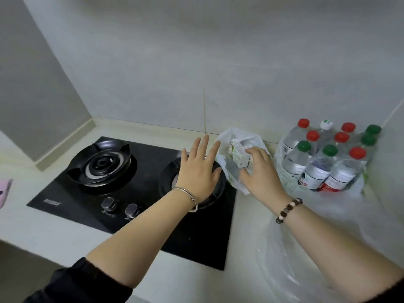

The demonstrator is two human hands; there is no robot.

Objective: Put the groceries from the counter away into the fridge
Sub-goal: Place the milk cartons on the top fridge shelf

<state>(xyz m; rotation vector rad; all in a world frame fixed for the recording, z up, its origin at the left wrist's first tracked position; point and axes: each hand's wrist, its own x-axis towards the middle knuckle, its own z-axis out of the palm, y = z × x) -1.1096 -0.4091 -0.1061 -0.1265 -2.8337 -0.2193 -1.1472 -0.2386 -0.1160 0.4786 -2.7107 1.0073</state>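
Observation:
A white plastic bag (244, 136) stands on the pale counter (247, 217) by the back wall, right of the stove. My right hand (261, 171) grips a small green and white carton (239, 155) at the bag's mouth. My left hand (200, 165) hovers over the right burner with fingers spread and straight, its fingertips near the bag's left edge, holding nothing. A wrapped pack of several water bottles (323, 158) with red and green caps sits to the right of the bag. The fridge is out of view.
A black two-burner gas stove (105, 171) with two knobs fills the counter's left half. A crumpled clear plastic sheet (290, 254) lies at the front right. A pink object (4, 191) shows at the left edge. Tiled walls close the back and right.

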